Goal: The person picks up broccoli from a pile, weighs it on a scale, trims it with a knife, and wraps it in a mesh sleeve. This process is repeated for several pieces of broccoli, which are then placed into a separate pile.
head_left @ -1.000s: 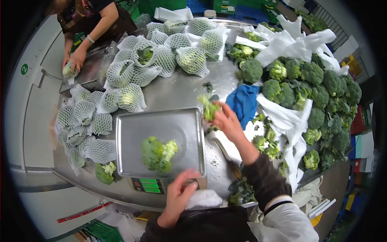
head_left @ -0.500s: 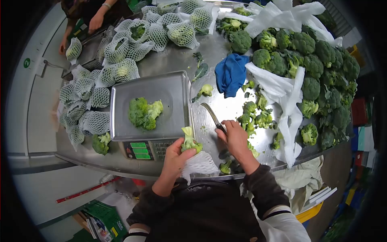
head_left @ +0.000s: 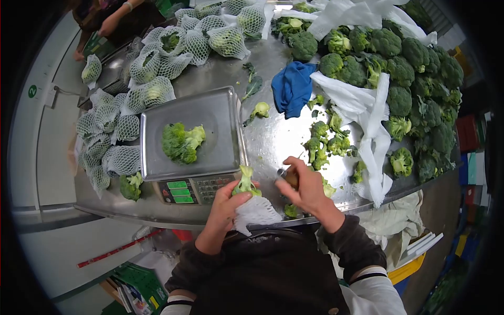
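My left hand [head_left: 224, 210] grips a broccoli [head_left: 245, 184] with its cut stem pointing up. White foam netting [head_left: 256, 212] hangs around the lower part of it. To its right, my right hand [head_left: 310, 191] is closed around a knife [head_left: 282, 172]; the dark handle end shows, while the blade is hard to make out. Beyond my left hand stands a scale [head_left: 202, 184] with a steel pan, and a broccoli piece [head_left: 181, 143] lies on that pan. Broccoli trimmings [head_left: 320, 139] are scattered on the steel table past my right hand.
Netted broccoli heads [head_left: 152, 65] crowd the left and back of the table. A large pile of bare broccoli [head_left: 401, 71] fills the right side, with white netting [head_left: 374, 142] in front. A blue cloth [head_left: 294, 89] lies mid-table. Another person's hand [head_left: 109, 24] shows at upper left.
My right hand has turned the knife, so the curved blade no longer points away over the table. My left hand still holds the broccoli in nearly the same place. The view has shifted slightly.
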`<action>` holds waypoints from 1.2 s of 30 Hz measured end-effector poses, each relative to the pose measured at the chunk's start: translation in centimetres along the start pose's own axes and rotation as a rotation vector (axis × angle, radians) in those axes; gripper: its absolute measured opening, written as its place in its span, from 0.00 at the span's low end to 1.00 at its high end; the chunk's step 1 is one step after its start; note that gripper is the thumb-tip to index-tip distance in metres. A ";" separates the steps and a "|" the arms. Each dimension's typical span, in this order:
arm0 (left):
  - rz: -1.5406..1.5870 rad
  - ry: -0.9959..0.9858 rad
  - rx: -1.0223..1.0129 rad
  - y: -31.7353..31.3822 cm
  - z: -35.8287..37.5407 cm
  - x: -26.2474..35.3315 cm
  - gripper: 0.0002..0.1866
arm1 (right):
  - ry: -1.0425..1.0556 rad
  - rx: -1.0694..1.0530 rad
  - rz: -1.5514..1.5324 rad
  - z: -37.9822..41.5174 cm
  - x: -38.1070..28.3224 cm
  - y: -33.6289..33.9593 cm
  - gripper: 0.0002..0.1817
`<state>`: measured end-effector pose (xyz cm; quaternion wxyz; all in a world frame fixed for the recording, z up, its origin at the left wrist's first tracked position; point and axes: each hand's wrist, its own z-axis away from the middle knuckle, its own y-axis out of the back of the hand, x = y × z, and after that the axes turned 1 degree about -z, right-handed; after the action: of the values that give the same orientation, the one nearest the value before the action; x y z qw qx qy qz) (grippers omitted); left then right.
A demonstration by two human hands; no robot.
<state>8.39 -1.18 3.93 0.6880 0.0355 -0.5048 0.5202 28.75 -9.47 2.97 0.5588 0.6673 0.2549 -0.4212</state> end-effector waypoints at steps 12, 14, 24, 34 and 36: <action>-0.109 -0.033 -0.046 -3.3 1.0 0.5 0.17 | 0.424 -0.067 0.274 1.2 1.0 0.8 0.17; -0.088 0.006 -0.052 -3.0 1.1 0.5 0.17 | 0.397 -0.095 0.300 1.3 1.3 0.9 0.18; -0.038 0.101 0.037 -2.9 0.8 0.5 0.13 | 0.204 -0.004 0.318 2.6 6.0 1.2 0.13; -1.572 -0.650 0.153 -3.5 1.3 1.8 0.19 | 0.200 -0.113 0.242 3.6 0.6 4.3 0.12; -1.661 -0.632 0.147 -4.0 1.8 2.0 0.20 | 0.206 -0.131 0.304 3.8 0.6 4.3 0.12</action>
<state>10.14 -2.65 8.15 0.6678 0.5758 -0.4475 -0.1493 31.48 -14.29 4.62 0.6291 0.7000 0.2339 -0.2441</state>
